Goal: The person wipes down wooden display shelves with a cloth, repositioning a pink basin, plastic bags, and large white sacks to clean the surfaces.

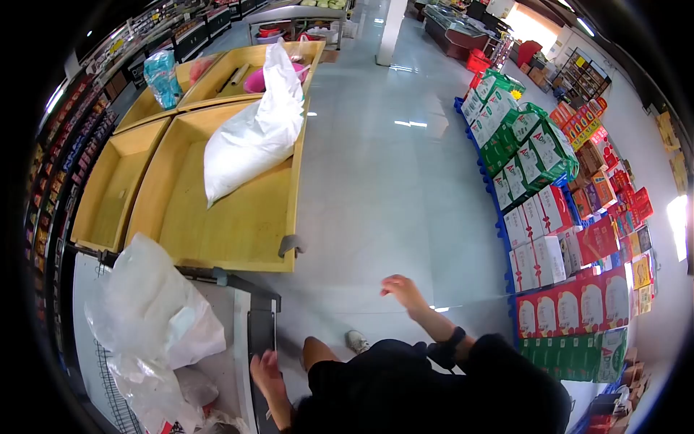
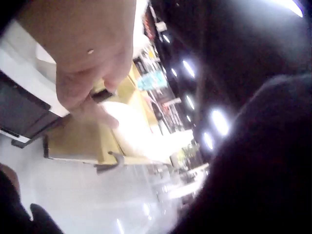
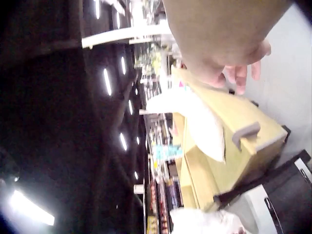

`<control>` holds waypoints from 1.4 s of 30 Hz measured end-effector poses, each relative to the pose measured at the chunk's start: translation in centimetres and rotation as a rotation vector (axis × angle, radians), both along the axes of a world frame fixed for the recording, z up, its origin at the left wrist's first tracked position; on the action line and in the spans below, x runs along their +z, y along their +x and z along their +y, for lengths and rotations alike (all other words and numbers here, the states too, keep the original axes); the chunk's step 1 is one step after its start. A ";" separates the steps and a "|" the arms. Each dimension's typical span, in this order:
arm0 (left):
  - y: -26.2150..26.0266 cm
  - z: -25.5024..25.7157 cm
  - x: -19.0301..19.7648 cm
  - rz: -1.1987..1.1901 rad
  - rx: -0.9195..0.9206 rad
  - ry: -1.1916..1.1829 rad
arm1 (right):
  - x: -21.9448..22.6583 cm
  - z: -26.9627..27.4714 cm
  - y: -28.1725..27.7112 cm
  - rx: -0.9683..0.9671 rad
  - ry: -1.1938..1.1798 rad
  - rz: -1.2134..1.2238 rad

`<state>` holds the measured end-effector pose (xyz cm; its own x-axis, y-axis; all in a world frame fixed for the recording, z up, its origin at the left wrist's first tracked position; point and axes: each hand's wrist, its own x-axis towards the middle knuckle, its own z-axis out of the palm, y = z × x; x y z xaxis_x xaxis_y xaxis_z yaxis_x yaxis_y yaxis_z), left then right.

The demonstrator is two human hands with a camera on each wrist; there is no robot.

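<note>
In the head view my left hand (image 1: 267,375) is beside the black edge (image 1: 262,347) of a white counter, with nothing in its grasp. Its fingers look relaxed in the left wrist view. My right hand (image 1: 406,295) hangs loosely curled and bare over the floor, right of the wooden display bin (image 1: 217,228). A large white sack (image 1: 249,148) lies slanted in that bin and over its divider, away from both hands. Crumpled clear plastic bags (image 1: 155,311) are heaped on the counter, left of my left hand.
A grey clip-like piece (image 1: 292,244) sits on the bin's near corner. Pink basin (image 1: 256,81) and blue bag (image 1: 163,79) rest in the farther bins. A glossy floor aisle (image 1: 376,195) runs ahead. Stacked cartons (image 1: 531,152) on blue pallets line the right side.
</note>
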<state>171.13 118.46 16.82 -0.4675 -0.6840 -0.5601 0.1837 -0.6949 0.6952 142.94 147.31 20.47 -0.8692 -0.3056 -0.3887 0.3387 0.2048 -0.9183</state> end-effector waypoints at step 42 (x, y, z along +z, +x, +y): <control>-30.7 -8.7 -8.3 -0.878 -0.563 -0.879 | -6.2 -31.9 -30.8 1.135 0.172 -0.309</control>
<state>140.47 109.76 8.51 -0.5175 -0.8025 -0.2969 -0.7025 0.2002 0.6829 112.12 115.42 14.25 0.0026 -0.7639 -0.6454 0.0866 0.6431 -0.7609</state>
